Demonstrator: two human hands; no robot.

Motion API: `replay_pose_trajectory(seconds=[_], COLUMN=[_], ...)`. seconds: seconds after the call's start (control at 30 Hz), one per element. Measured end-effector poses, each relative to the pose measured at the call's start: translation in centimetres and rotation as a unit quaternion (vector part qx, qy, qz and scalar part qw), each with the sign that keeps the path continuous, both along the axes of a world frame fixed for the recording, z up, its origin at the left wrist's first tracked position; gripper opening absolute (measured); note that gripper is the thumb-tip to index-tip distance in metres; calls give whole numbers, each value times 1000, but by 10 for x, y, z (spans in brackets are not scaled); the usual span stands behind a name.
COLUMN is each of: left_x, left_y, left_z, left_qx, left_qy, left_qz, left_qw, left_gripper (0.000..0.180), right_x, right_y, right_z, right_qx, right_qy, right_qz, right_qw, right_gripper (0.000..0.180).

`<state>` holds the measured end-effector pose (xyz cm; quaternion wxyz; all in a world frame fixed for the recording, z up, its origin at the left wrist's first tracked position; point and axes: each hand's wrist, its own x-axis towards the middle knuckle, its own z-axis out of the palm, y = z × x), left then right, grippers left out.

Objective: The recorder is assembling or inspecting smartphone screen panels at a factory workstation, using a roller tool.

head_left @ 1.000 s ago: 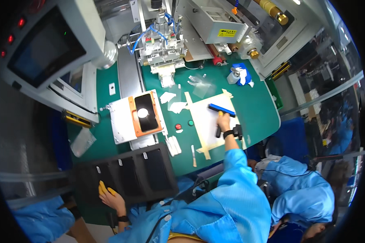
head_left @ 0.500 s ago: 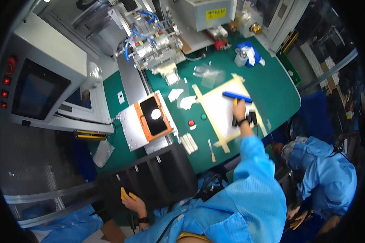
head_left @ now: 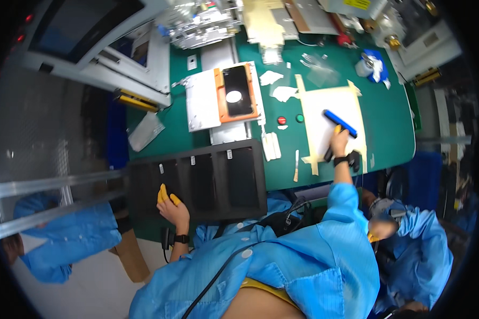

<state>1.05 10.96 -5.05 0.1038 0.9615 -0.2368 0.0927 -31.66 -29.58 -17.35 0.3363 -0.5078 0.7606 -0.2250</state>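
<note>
My right hand (head_left: 339, 142) is closed round the handle of a blue roller (head_left: 340, 123), which lies slantwise over a white sheet (head_left: 319, 106) edged with cream tape. My left hand (head_left: 174, 210) has yellow covers on its fingertips. Its fingers stretch out over the left part of a black foam tray (head_left: 197, 212), apparently holding nothing. Dark flat panels (head_left: 242, 178) with small pale tabs lie in the tray's compartments. Beyond the tray, a dark phone-shaped panel (head_left: 236, 85) with a white round spot sits in an orange holder (head_left: 220, 95) on a pale metal plate (head_left: 202, 103).
Red (head_left: 281, 120) and green (head_left: 300, 118) buttons stand on the green table (head_left: 282, 167). Near its front edge lies a thin knife-like tool (head_left: 296, 165). A bottle (head_left: 364, 67) sits beside a blue-and-white cloth at far right. A co-worker (head_left: 415, 244) is close on my right, another person (head_left: 69, 228) on my left.
My view has shifted, bringing the tray and table differently into frame. The roller is now tilted more steeply on the sheet, still in my right hand. My left hand remains over the tray.
</note>
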Motion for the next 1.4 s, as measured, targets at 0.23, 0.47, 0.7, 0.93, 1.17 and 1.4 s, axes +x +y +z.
replay_pose_trajectory(seconds=[0.23,0.47,0.7,0.93,1.17,1.4], left_x=[-3,-1,12,21,19,21], left_y=[1,-4,1,-27,-64,-87], left_z=[0,6,0,35,50,37], left_qx=[-26,-25,-170,-234,-261,-251], left_qy=[-20,-6,105,117,151,221], left_qz=[-5,21,2,-40,-128,-193], left_qw=[999,999,980,964,945,922], left_gripper=[43,43,44,33,21,19], right_x=[5,36,38,78,110,129], right_y=[-15,68,82,114,146,162], right_z=[-22,-10,26,59,61,71], right_qx=[-53,71,61,-25,-92,2], right_qy=[-22,-66,129,181,45,-116], right_qz=[-24,-57,8,101,330,303], right_qw=[998,994,990,978,938,946], right_gripper=[31,34,49,50,29,26])
